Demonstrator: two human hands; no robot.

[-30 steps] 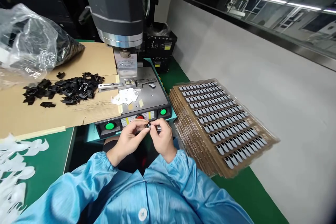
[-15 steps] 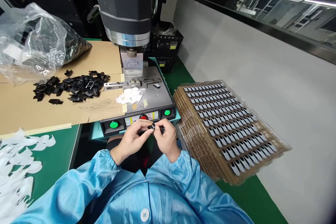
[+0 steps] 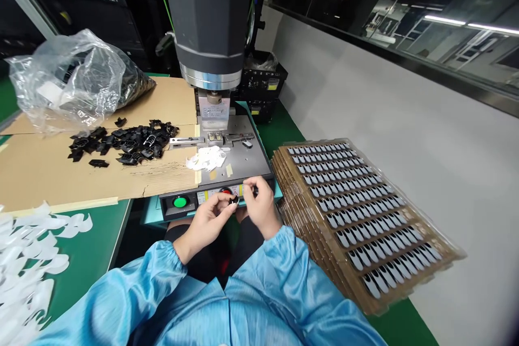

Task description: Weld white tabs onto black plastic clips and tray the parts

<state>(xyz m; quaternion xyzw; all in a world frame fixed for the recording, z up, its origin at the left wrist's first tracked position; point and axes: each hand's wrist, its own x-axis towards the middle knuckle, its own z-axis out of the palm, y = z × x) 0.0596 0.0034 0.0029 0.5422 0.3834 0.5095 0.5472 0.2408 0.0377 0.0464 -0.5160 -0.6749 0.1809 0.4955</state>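
Just in front of the press base, my left hand [image 3: 208, 224] pinches a small black plastic part [image 3: 233, 201] between thumb and fingertips. Close by on the right, my right hand [image 3: 261, 205] is raised a little higher with its fingers curled and thumb drawn in. A dark spot shows among those fingers, but I cannot make out what it is. The two hands are apart. Behind them is the press base [image 3: 259, 159], with a metal fixture [image 3: 214, 138], a pile of white film pieces [image 3: 206, 158] and one small black-and-white part [image 3: 247, 144] on it.
Loose black parts [image 3: 130, 143] lie on cardboard [image 3: 52, 173] beside a clear plastic bag [image 3: 81, 81]. White pieces [image 3: 32, 259] cover the green table's left. Stacked trays [image 3: 360, 216] of black-and-white parts stand right. A press head [image 3: 211, 21] hangs over the fixture; a green button [image 3: 180, 202] shows in front.
My right hand has drawn up and away from the black part, which stays in my left fingers. The whole view has shifted, so the scene sits lower and further right.
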